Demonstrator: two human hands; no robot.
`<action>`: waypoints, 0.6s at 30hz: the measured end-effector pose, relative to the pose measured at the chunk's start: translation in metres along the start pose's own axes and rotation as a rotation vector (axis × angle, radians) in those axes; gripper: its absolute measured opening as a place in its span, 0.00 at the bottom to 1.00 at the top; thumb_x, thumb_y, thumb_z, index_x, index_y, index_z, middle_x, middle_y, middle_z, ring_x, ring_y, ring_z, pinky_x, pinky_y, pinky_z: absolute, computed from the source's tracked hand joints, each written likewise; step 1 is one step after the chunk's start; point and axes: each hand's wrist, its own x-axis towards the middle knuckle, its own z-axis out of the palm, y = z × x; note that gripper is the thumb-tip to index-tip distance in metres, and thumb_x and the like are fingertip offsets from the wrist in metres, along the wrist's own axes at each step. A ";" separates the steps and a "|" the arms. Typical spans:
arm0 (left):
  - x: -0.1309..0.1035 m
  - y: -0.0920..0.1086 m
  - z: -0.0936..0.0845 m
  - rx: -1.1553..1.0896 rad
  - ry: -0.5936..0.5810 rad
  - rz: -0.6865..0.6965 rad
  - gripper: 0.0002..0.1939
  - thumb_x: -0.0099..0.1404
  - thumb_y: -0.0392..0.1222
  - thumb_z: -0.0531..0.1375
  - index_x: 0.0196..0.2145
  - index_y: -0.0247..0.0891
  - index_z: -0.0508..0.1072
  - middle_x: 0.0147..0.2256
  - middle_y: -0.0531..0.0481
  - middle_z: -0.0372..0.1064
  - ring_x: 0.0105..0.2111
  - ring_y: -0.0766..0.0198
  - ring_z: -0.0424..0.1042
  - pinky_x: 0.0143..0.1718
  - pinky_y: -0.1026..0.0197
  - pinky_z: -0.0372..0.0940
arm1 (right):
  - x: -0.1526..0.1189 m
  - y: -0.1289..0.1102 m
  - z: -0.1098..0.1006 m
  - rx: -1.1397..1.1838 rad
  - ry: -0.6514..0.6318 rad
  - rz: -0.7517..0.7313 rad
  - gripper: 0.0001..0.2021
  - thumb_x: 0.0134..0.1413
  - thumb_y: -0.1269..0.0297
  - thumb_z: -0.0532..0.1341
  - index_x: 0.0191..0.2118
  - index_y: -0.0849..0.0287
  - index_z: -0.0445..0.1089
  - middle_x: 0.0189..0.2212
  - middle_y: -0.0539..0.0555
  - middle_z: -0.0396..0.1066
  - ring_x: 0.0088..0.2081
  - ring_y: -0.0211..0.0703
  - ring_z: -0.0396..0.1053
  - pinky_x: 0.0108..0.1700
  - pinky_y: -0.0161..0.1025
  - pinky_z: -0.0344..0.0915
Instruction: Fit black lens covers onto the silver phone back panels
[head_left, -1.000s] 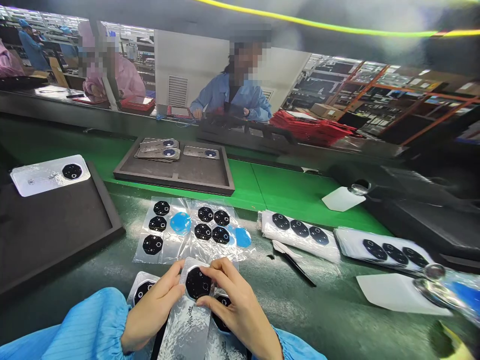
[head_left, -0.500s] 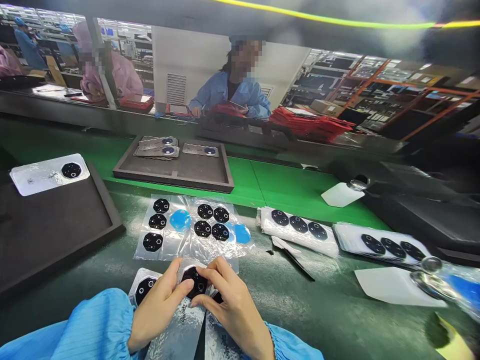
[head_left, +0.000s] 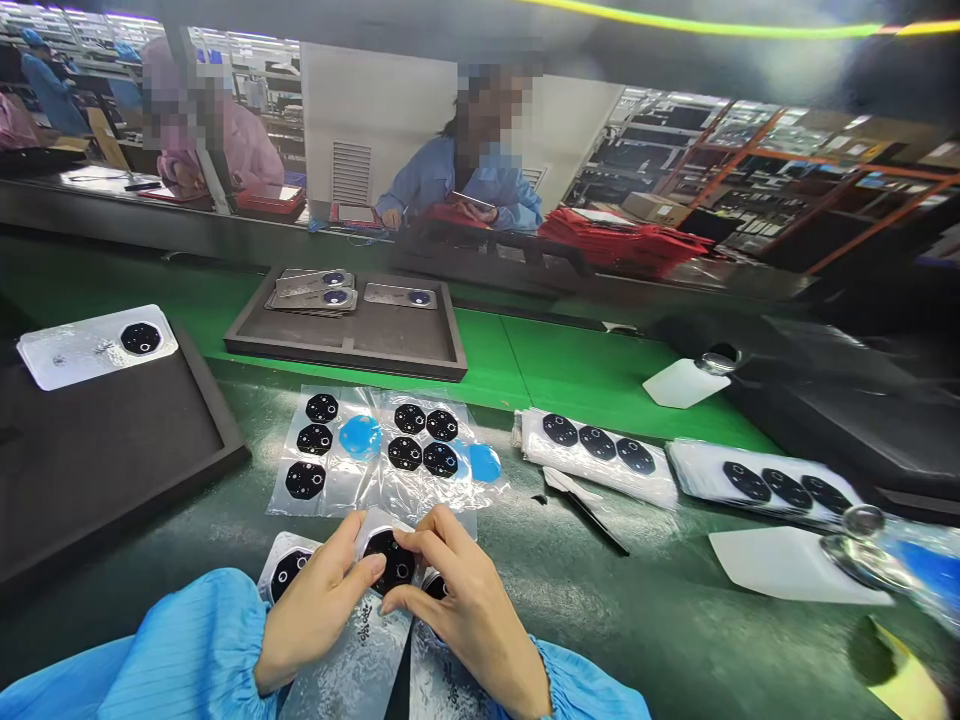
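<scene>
My left hand (head_left: 319,605) and my right hand (head_left: 469,610) meet at the front of the bench. Between them is a silvery panel (head_left: 345,660) with a black round disc (head_left: 391,562) at its far end. My left thumb presses on the disc's left side, with the fingers at the panel's edge. My right index finger and thumb grip the disc's right side. Another panel (head_left: 442,680) lies under my right hand, its disc partly hidden. A third disc (head_left: 289,572) shows beside my left hand.
Clear film sheets (head_left: 375,480) with black and blue discs lie beyond my hands. A dark tray (head_left: 345,345) stands behind, another tray (head_left: 112,450) at left. Stacked disc sheets (head_left: 592,470), black tweezers (head_left: 596,522) and white pieces (head_left: 787,567) lie rightward. A person (head_left: 457,180) sits opposite.
My hands hold nearly the same place on the disc and panel. The person opposite has raised the flat object in hand slightly.
</scene>
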 end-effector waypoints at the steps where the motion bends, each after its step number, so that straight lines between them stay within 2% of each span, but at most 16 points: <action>1: 0.000 0.001 0.000 -0.003 -0.013 -0.001 0.24 0.71 0.49 0.54 0.61 0.40 0.61 0.57 0.46 0.67 0.51 0.53 0.68 0.54 0.55 0.60 | 0.000 0.000 0.000 0.000 -0.002 0.004 0.16 0.53 0.61 0.70 0.44 0.58 0.67 0.32 0.50 0.61 0.31 0.41 0.63 0.30 0.36 0.64; 9: -0.001 0.016 0.002 -0.233 -0.071 0.008 0.22 0.70 0.51 0.56 0.57 0.39 0.64 0.52 0.46 0.70 0.51 0.54 0.68 0.52 0.58 0.61 | 0.002 0.003 -0.003 0.008 -0.016 -0.011 0.18 0.52 0.58 0.70 0.45 0.58 0.68 0.33 0.50 0.60 0.32 0.41 0.63 0.30 0.37 0.65; 13: -0.002 0.020 0.003 -0.266 -0.070 0.012 0.22 0.69 0.53 0.57 0.55 0.38 0.66 0.52 0.46 0.71 0.52 0.53 0.68 0.51 0.57 0.62 | 0.005 0.005 -0.005 0.038 -0.002 -0.014 0.20 0.52 0.53 0.69 0.45 0.59 0.69 0.33 0.51 0.61 0.33 0.42 0.65 0.31 0.38 0.66; 16: -0.001 0.022 0.002 -0.281 -0.044 0.003 0.22 0.69 0.53 0.57 0.54 0.38 0.67 0.52 0.46 0.71 0.53 0.53 0.67 0.50 0.57 0.62 | 0.005 0.006 -0.006 0.090 0.025 0.000 0.18 0.56 0.52 0.66 0.47 0.57 0.71 0.33 0.51 0.62 0.33 0.42 0.66 0.32 0.37 0.67; 18: 0.000 0.022 0.001 -0.308 -0.027 -0.008 0.22 0.68 0.54 0.58 0.54 0.38 0.68 0.51 0.46 0.72 0.52 0.52 0.68 0.50 0.57 0.62 | 0.004 0.007 -0.005 0.139 0.059 0.045 0.14 0.62 0.55 0.62 0.50 0.55 0.71 0.34 0.51 0.62 0.34 0.41 0.66 0.34 0.37 0.67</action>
